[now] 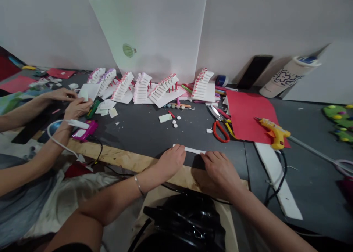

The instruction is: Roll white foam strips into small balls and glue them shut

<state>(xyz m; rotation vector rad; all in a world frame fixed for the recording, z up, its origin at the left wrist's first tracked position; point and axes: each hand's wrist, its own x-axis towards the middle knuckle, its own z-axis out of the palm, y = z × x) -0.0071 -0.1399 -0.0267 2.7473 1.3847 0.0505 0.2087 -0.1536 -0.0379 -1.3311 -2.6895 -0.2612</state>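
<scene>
A narrow white strip (194, 150) lies along the front edge of the dark table, its material unclear. My left hand (172, 159) is closed on its left end, and my right hand (220, 167) grips the right end with curled fingers. Beyond the strip sit several small white discs (174, 122), a pale green rectangle (165, 118) and a thin red piece (171, 114). Red-handled scissors (220, 130) rest past my right hand, near a small white scrap (209, 130).
Small white stair models (162, 87) with red beads line the wall. A yellow glue gun (275, 132) lies on red sheet (248, 114), a white board (278, 182) below it. At left, a co-worker's hands (77, 105) hold white pieces near a magenta power block (85, 131).
</scene>
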